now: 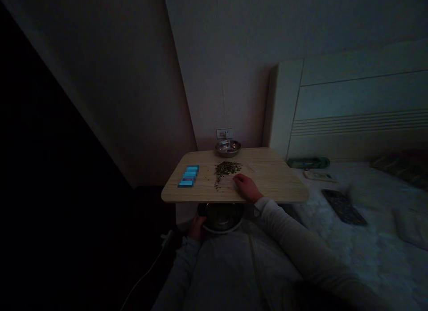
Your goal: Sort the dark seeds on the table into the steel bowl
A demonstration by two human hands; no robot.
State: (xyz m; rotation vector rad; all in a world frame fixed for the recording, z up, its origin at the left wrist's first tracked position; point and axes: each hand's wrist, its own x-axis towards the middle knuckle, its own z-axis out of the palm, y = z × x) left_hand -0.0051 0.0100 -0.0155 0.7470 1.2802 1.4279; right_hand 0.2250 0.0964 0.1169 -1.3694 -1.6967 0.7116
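Note:
A loose pile of small dark greenish grains (228,168), perhaps beans or seeds, lies on the wooden tabletop (270,186), with a few strays trailing toward the front edge. Just right of those strays, my right hand (246,187) rests low over the board with its fingers curled together. Whatever its fingertips hold, if anything, is too small and dim to make out. Below the front edge, my left hand (197,227) grips the left rim of a large metal bowl (222,226) at my lap. The tabletop partly hides that bowl, and its contents are too dark to tell.
A small steel bowl (228,148) stands at the table's back, before a wall socket (224,133). A phone with a lit, blurred screen (189,176) lies on the left. To the right is a bed (377,204) with a dark flat object (343,207). A cable (147,271) hangs lower left.

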